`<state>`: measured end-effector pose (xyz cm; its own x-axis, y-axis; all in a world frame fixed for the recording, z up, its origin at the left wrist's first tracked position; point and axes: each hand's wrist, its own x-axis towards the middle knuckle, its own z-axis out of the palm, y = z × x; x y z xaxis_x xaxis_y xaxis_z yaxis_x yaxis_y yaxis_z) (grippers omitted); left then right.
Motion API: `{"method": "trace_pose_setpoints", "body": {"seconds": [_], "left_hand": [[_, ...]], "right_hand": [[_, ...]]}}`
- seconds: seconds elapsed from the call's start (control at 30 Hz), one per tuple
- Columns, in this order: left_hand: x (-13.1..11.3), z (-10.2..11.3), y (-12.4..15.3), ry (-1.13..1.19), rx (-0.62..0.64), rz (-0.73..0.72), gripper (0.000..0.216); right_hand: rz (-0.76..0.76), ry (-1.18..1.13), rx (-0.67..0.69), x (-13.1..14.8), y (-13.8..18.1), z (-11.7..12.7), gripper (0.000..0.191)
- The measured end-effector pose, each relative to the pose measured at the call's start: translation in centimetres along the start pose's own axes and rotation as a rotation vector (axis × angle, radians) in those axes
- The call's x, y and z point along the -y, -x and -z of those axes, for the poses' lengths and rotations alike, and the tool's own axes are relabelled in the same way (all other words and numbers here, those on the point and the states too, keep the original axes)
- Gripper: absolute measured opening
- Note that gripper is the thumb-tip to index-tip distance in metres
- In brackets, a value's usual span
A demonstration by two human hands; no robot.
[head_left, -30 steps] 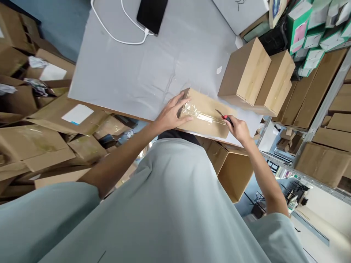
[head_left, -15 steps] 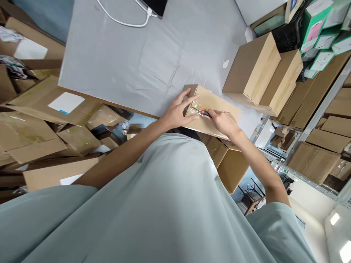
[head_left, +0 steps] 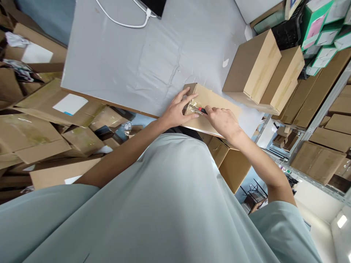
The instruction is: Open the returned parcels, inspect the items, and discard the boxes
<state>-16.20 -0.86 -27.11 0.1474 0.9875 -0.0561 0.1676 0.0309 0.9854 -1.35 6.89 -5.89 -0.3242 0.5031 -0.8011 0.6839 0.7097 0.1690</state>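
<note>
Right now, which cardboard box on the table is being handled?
The flat taped box nearest: left hand steadies it, right hand holds a red cutter; taller boxes sit untouched.
</note>
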Motion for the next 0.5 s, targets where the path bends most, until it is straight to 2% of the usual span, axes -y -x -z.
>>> {"method": "trace_pose_setpoints", "body": {"seconds": [0.27,0.5], "left_hand": [[0.0,0.3,0.1,-0.047,-0.007,0.005,0.099],[0.2,0.4,0.0,-0.077,-0.016,0.021,0.103]], "right_hand": [[0.05,-0.01,-0.077,-0.8,-0.2,-0.5,0.045],[-0.036,-0.004,-0.003,-2.3,1.1,-1.3,0.037]]}}
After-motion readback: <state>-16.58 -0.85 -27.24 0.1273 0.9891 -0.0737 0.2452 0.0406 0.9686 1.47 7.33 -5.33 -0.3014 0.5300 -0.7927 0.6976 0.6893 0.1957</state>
